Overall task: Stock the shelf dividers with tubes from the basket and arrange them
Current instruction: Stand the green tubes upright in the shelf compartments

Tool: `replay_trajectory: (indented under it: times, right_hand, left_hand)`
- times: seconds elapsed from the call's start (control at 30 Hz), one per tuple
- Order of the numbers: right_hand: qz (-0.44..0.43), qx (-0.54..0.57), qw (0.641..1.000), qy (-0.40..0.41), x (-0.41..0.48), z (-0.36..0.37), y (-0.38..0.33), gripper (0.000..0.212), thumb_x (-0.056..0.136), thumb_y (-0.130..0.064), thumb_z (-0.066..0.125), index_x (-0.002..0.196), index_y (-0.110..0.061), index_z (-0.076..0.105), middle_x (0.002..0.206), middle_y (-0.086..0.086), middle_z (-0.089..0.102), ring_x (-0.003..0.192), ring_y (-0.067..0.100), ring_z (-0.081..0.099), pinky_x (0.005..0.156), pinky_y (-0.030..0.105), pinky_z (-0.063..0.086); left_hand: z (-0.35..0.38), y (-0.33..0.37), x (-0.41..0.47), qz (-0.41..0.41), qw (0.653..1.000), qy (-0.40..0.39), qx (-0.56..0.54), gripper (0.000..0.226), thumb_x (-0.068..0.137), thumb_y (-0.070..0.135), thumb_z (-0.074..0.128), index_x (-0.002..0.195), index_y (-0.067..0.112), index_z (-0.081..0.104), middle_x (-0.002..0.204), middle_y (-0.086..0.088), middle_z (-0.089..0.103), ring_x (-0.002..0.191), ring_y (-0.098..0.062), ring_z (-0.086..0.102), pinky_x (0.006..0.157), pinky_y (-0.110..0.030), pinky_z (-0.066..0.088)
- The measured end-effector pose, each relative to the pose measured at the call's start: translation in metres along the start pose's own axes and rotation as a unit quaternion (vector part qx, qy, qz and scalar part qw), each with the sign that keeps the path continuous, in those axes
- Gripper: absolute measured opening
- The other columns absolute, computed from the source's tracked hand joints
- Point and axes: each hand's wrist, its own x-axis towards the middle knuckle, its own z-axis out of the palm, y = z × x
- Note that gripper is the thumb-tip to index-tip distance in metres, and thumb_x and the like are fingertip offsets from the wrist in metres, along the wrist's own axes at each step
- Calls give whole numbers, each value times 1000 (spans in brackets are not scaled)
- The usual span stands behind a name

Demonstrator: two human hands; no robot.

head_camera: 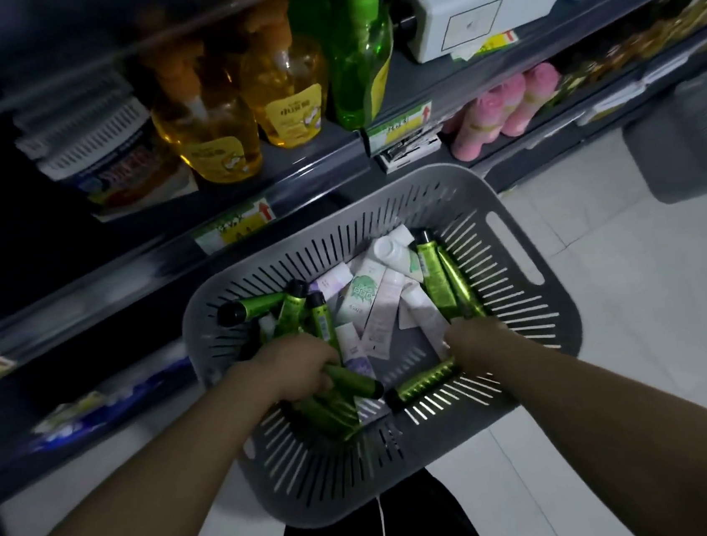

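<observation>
Already both fists were closed on green tubes, left hand (299, 371) and right hand (479, 342) at the basket's (537, 335) near edge; I judged lifting straight up would avoid snagging.

Almost nothing here reads clearly. The yellow and green price tag (400, 125) on the shelf edge below the green bottle carries a red arrow pointing up and dark figures too blurred to make out. A second price tag (236, 230) on the lower shelf edge, far left of the basket, shows the same red arrow and smeared print. The two amber bottles (248, 117) bear cream labels with dark lettering that cannot be read. A white tube (365, 288) in the basket shows green lettering, also illegible.
</observation>
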Motion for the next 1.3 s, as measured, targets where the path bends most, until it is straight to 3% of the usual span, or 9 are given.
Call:
replay_trajectory:
  times: [0.2, 0.27, 0.37, 0.47, 0.63, 0.83, 0.97, 1.13, 1.3]
  right_hand:
    - [-7, 59, 998, -6, 7, -11, -3, 32, 89, -18, 58, 119, -9, 59, 119, 11, 62, 108, 29, 60, 82, 35, 47]
    - [-40, 77, 996, -2, 4, -17, 0, 31, 86, -18, 63, 116, -8, 60, 114, 12, 63, 105, 29, 62, 84, 34, 49]
    - [-55, 145, 987, 43, 0, -17, 4, 23, 92, -16, 52, 112, -8, 61, 114, 13, 64, 103, 29, 61, 82, 32, 47]
    - [-50, 247, 962, 103, -6, -21, 1, 13, 91, -17, 55, 100, -13, 64, 104, 9, 65, 98, 25, 61, 81, 30, 47]
    - [-96, 353, 921, 137, -28, -47, -7, 16, 85, -10, 63, 100, -12, 69, 98, 2, 66, 94, 18, 61, 79, 23, 45]
    - [-153, 406, 862, 261, -61, -97, -21, 16, 81, -8, 68, 76, -22, 62, 75, -6, 63, 75, 13, 60, 65, 16, 42]
    - [-201, 414, 840, 287, -92, -138, -31, 30, 81, -10, 72, 61, -30, 62, 60, -13, 61, 64, 15, 60, 72, 32, 54]
    - [-238, 421, 817, 315, -135, -187, -50, 22, 83, -14, 73, 67, -28, 67, 74, 1, 69, 77, 26, 68, 77, 43, 58]
    - [-312, 373, 796, 360, -182, -222, -84, 13, 87, -17, 68, 80, -28, 69, 80, -7, 68, 76, 13, 65, 81, 38, 57]
  left_hand:
    - [0, -7, -7, -57, 971, 121, -197, 18, 80, 31, 73, 82, 22, 58, 82, 3, 58, 81, -16, 57, 64, -30, 42]
    - [-2, -7, -10, -69, 956, 132, -253, 16, 80, 31, 73, 83, 18, 63, 81, 0, 62, 79, -16, 59, 65, -29, 43]
    - [-8, -3, -18, -74, 928, 130, -342, 22, 85, 25, 70, 89, 4, 67, 73, -5, 62, 65, -14, 59, 58, -26, 44]
    - [-15, 2, -29, -83, 898, 165, -400, 15, 86, 23, 69, 94, 9, 69, 63, -3, 61, 54, -12, 56, 50, -22, 41]
    - [-24, 6, -50, -106, 863, 272, -413, 13, 84, 22, 70, 87, 11, 64, 58, 0, 60, 49, -11, 56, 56, -25, 40]
    - [-40, 15, -99, -91, 784, 413, -454, 18, 75, 12, 78, 69, 13, 62, 51, 5, 56, 42, -7, 52, 45, -18, 40]
    - [-46, 15, -140, -72, 754, 462, -462, 10, 83, 13, 72, 76, 20, 69, 68, -3, 64, 58, -11, 56, 59, -26, 46]
    - [-55, 14, -197, -62, 751, 501, -425, 25, 95, 10, 55, 75, 23, 64, 65, -5, 59, 59, -11, 53, 57, -26, 43]
    - [-61, 9, -259, -63, 714, 577, -392, 12, 91, 11, 60, 83, 14, 69, 71, -15, 65, 62, -12, 58, 64, -29, 50]
